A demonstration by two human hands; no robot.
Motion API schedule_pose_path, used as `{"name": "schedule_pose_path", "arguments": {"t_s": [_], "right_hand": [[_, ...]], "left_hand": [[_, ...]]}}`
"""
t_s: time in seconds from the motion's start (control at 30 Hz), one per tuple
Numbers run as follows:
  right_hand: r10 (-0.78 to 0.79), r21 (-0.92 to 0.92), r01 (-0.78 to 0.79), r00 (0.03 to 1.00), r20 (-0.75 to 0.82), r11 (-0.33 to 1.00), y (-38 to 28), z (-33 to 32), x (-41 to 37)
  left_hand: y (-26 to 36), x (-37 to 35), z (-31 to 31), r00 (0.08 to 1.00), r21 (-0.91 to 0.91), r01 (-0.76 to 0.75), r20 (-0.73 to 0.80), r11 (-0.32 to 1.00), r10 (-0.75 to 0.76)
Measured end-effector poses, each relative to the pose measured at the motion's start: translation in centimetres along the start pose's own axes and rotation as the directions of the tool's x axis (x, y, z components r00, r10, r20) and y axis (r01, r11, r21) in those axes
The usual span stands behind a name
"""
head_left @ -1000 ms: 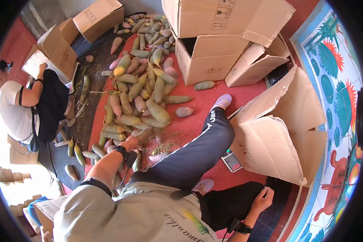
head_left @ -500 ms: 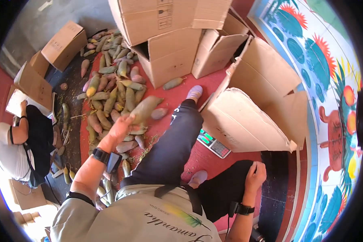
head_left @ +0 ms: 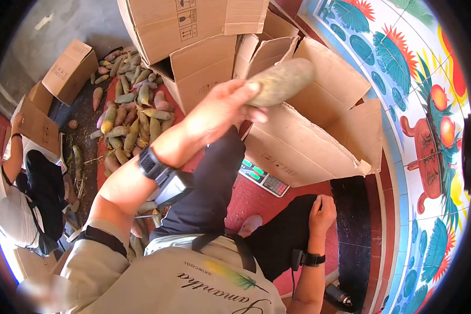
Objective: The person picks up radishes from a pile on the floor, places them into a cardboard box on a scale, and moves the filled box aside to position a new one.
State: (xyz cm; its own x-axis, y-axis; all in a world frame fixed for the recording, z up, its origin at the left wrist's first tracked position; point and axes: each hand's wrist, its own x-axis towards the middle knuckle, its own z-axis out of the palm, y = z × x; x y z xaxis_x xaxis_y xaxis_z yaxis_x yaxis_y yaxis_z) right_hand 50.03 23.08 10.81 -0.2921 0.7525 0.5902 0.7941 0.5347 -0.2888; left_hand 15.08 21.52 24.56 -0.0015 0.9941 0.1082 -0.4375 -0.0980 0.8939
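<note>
My left hand [head_left: 226, 109] is closed round the near end of a thick green radish [head_left: 288, 81]. The radish is held up, its far end over the corner of a tall open cardboard box [head_left: 303, 152]. That box stands on a scale [head_left: 264, 178], whose display and keys show at the front. My right hand [head_left: 323, 210] rests on my right knee with its fingers curled in, and nothing shows in it. To the left, a pile of green and pinkish radishes [head_left: 133, 118] lies on the red floor covering.
More cardboard boxes [head_left: 201, 70] are stacked ahead. Another box [head_left: 70, 70] stands by the grey wall. At the far left a co-worker [head_left: 21, 193] has a hand at a carton [head_left: 39, 123]. A painted tile wall [head_left: 403, 78] borders the right side.
My left hand has carried the radish from above the pile, up and right, to the open box. My right hand stays on my knee. The view has shifted slightly.
</note>
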Motion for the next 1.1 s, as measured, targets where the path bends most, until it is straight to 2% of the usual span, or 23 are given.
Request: {"name": "schedule_pose_path", "arguments": {"t_s": [0.17, 0.23, 0.33, 0.43, 0.5, 0.57, 0.7, 0.77, 0.83, 0.87, 0.93, 0.97, 1.03, 1.07, 1.1], "right_hand": [[0.016, -0.001, -0.016, 1.0, 0.014, 1.0, 0.2, 0.0, -0.2], [0.019, 0.004, -0.019, 1.0, 0.018, 1.0, 0.2, 0.0, -0.2], [0.023, 0.002, -0.023, 1.0, 0.02, 1.0, 0.3, -0.1, -0.2], [0.011, 0.002, -0.011, 1.0, 0.026, 1.0, 0.5, -0.1, -0.4], [0.012, -0.023, -0.011, 0.999, 0.051, 1.0, 0.8, -0.1, -0.6], [0.01, 0.021, -0.011, 0.999, 0.046, 1.0, 1.4, 0.2, -0.9], [0.016, 0.03, -0.018, 0.997, 0.076, 0.999, 1.0, 0.4, -0.7], [0.016, 0.008, -0.016, 0.997, 0.08, 1.0, 0.7, 0.3, -0.4], [-0.011, 0.01, 0.01, 0.996, 0.093, 1.0, 0.6, 0.4, -0.2], [-0.016, 0.009, 0.015, 0.996, 0.092, 1.0, 0.6, 0.4, -0.2], [-0.026, 0.01, 0.025, 0.995, 0.096, 1.0, 0.7, 0.5, -0.2], [-0.005, 0.004, 0.005, 0.994, 0.105, 1.0, 0.8, 0.6, -0.2], [0.009, 0.002, -0.009, 0.992, 0.125, 1.0, 0.7, 0.5, -0.2], [0.014, -0.015, -0.012, 0.991, 0.131, 1.0, 0.6, 0.4, -0.2], [0.017, -0.033, -0.013, 0.99, 0.137, 0.999, 0.5, 0.4, -0.1]], "left_hand": [[-1.6, 2.2, 2.1, 0.999, -0.005, 0.044, -0.011, 0.999, -0.044], [-2.3, 2.5, 1.8, 0.999, 0.033, -0.053, 0.0, 0.998, 0.053], [-1.3, 1.0, 1.5, 0.998, 0.083, -0.038, -0.041, 0.996, 0.042], [-2.3, -0.9, -1.8, 0.995, 0.123, -0.048, -0.081, 0.991, 0.058], [-2.7, -3.1, -4.5, 0.987, 0.14, -0.008, -0.16, 0.99, 0.031], [-3.9, -5.4, -8.2, 0.915, 0.184, 0.159, -0.396, 0.97, -0.074], [-7.5, -11.8, -15.6, 0.829, 0.214, 0.276, -0.547, 0.937, -0.119], [-10.0, -15.4, -19.3, 0.705, 0.313, 0.491, -0.691, 0.813, -0.159], [-12.8, -19.2, -22.4, 0.565, 0.117, 0.567, -0.776, 0.816, -0.281], [-14.1, -21.1, -23.6, 0.558, 0.109, 0.567, -0.78, 0.816, -0.283], [-16.5, -24.6, -25.7, 0.417, 0.049, 0.72, -0.828, 0.693, -0.375], [-17.4, -26.2, -26.3, 0.41, 0.041, 0.721, -0.831, 0.692, -0.377], [-19.3, -29.4, -27.5, 0.286, 0.181, 0.943, -0.87, 0.281, -0.401], [-21.0, -31.8, -28.9, 0.428, 0.47, 0.882, -0.825, -0.028, -0.369], [-21.3, -33.1, -28.6, 0.552, 0.67, 0.663, -0.739, -0.333, -0.387]]}}
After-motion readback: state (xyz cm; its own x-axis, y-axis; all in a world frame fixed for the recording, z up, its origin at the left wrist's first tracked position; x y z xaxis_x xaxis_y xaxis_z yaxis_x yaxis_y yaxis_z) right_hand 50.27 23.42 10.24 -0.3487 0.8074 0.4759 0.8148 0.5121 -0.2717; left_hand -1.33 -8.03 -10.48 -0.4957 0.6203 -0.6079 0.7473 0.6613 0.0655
